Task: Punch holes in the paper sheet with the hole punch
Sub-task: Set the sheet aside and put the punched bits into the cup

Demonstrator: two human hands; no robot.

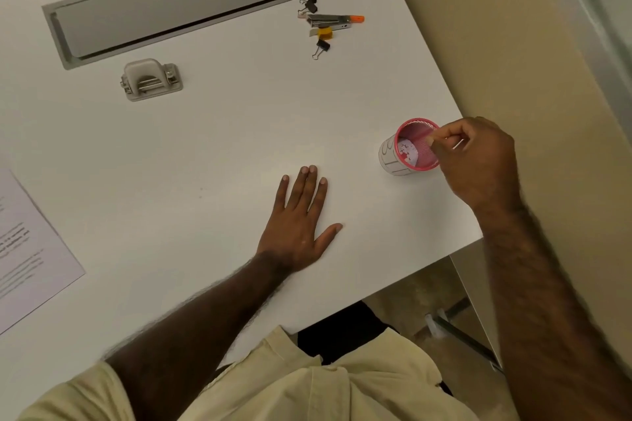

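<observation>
Pink mesh cup [415, 147] taking scraps: right hand [478, 161] pinching something small over the rim, too small to identify. Advising dropping it well inside. Left hand [297, 219] lying flat, fingers straight, on counter [222, 147], holding nothing. Hole punch [151, 79] sitting well apart, far-left of both hands; paper sheet [27, 249] lying at left edge, untouched.

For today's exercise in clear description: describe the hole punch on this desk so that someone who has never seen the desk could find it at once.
Start at the long grey hatch set into the far side of the white desk. Just in front of its left end stands the hole punch, alone. Unlike the small clips and stapler clustered to the right, it is a squat pale-grey block with a rounded lever and metal fittings.
</observation>
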